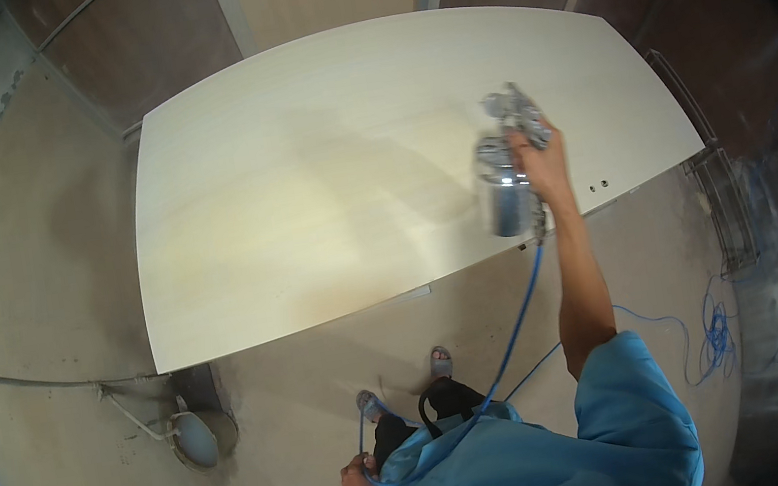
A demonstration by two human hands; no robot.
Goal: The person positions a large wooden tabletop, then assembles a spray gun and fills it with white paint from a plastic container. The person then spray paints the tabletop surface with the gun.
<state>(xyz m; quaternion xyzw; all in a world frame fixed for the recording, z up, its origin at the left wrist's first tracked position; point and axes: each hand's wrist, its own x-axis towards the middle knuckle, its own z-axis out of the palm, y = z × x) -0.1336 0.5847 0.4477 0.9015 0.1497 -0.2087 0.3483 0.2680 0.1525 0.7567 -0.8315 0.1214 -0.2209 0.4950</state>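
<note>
My right hand (545,161) is wrapped round the handle of a spray gun (520,110), arm stretched out over a large pale door panel (297,156). Below the gun's head hangs a shiny metal cup (505,189). From the handle's base a blue air hose (522,319) runs down towards my waist. Low beside my left leg, my left hand (357,476) is closed on a loop of that hose. The panel lies broad side up, with two small dark holes near its right front edge. Gun and hand are slightly blurred.
A coil of blue hose (715,336) lies on the floor at the right. At the lower left stands a bucket (200,439) with pale contents. A dark wire rack (724,206) stands beyond the panel's right end. Brown boards (144,54) line the back wall.
</note>
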